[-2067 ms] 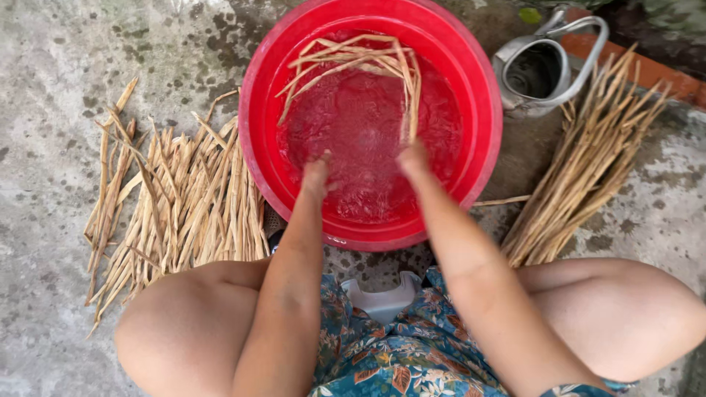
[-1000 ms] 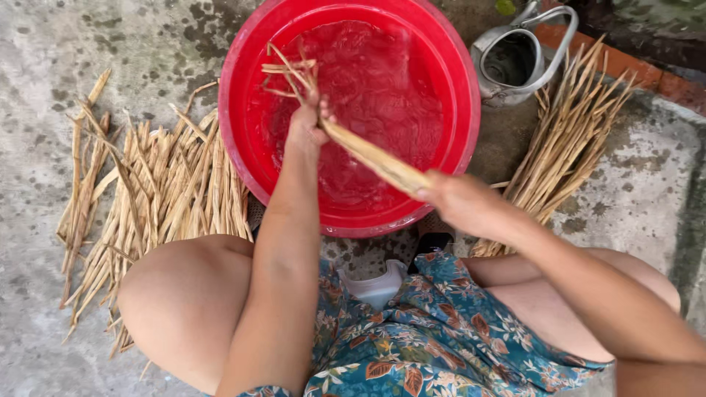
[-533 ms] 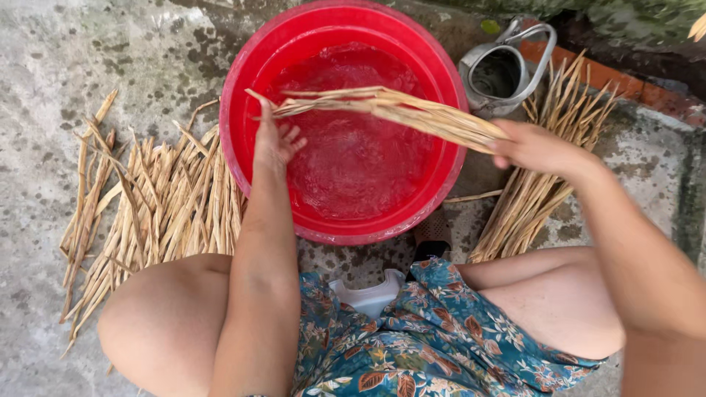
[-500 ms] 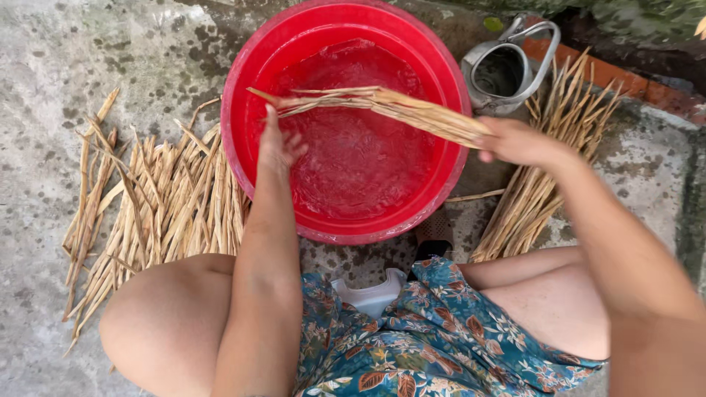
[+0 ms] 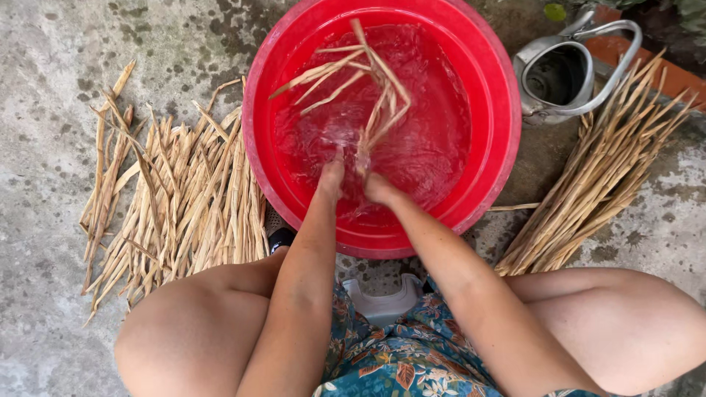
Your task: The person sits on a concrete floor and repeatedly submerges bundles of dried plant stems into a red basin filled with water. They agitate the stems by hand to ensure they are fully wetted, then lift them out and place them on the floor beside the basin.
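Both hands, left hand (image 5: 332, 175) and right hand (image 5: 379, 187), grasp tan reed strips (image 5: 368, 88) in the water-filled red basin (image 5: 500, 110).

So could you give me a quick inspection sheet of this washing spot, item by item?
Surface: grey mottled concrete ground.
Job's things: round red plastic basin with water; loose tan dried stalks in it.
Clutter: spread pile of tan dried stalks to the left; tidier stalk bundle to the right; grey metal kettle.
Grippers: left hand and right hand in the water at the stalks' near ends; grip unclear.
Cables: nothing seen.
Surroundings: orange brick edging, green leaves.
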